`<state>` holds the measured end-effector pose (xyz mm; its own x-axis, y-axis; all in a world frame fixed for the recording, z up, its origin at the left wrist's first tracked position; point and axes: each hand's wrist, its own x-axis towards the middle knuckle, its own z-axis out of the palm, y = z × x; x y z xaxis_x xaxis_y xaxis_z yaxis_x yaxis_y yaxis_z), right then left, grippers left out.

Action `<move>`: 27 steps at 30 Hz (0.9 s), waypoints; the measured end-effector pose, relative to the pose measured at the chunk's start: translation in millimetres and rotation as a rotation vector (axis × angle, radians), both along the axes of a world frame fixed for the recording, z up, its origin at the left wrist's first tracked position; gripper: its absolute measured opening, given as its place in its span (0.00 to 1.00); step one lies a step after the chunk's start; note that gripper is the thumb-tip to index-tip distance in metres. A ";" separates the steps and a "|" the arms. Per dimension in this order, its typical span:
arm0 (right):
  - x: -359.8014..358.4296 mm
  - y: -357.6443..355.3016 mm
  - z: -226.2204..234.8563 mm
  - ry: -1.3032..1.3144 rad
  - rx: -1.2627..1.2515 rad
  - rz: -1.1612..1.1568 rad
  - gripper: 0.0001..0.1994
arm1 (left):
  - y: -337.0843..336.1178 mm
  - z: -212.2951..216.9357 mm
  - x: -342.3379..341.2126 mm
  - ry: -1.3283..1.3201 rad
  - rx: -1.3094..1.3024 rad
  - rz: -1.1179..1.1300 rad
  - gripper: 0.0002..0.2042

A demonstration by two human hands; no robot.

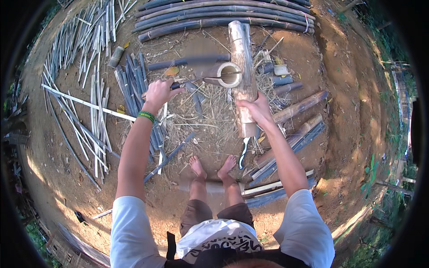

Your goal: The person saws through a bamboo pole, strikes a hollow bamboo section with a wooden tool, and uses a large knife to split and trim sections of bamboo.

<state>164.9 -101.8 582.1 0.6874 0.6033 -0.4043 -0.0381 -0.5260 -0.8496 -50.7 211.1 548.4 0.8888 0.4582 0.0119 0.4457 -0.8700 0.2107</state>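
My left hand (160, 93), fingers closed, grips a steel-bladed, dark-handled knife (177, 85); its blade crosses the mouth of a pale hollow bamboo tube (215, 70), left of a rough brown wooden log (248, 82). My right hand (256, 108) clasps the log's near half, fingertips hidden.

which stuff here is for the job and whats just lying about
Seemingly in use:
- knife, in the left hand
- bamboo tube
- log, right hand on it

Seemingly lying about:
- dark poles
- pale split strips
- short bamboo section
- yellow leaf
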 end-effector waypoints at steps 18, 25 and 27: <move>48.1 75.3 -97.0 -0.024 -0.246 0.155 0.40 | 47.0 -24.7 68.7 0.332 0.044 0.154 0.31; -18.9 -36.1 -160.2 0.029 -0.165 -0.229 0.35 | 35.1 -62.6 39.6 0.226 -0.203 0.581 0.35; 3.0 -52.3 -165.5 0.027 -0.272 -0.207 0.34 | 41.9 -80.0 37.3 0.103 -0.238 0.698 0.36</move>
<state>167.9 -154.1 416.6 0.7710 0.3197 -0.5508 -0.1879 -0.7122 -0.6763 -13.4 253.0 468.4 0.3814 0.8964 -0.2260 0.9057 -0.3134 0.2856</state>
